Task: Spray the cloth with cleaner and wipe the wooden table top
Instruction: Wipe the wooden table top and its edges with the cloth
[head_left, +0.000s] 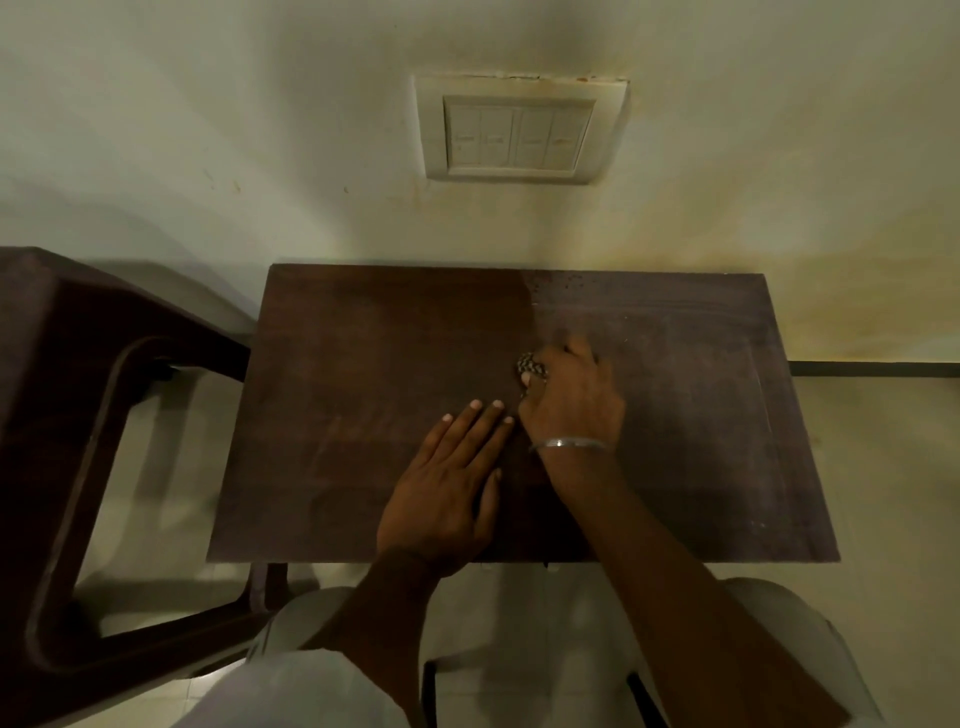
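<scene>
A dark wooden table top stands against the wall in the head view. My right hand presses down near its middle, closed over a small checked cloth; only a bunched corner of the cloth shows past my fingers. A silver bangle sits on that wrist. My left hand lies flat on the wood just left of the right hand, fingers together and holding nothing. Small droplets dot the far right part of the table near the wall. No spray bottle is in view.
A dark brown plastic chair stands close to the table's left edge. A switch plate is on the cream wall behind the table. My knees in light trousers are under the near edge, with tiled floor to the right.
</scene>
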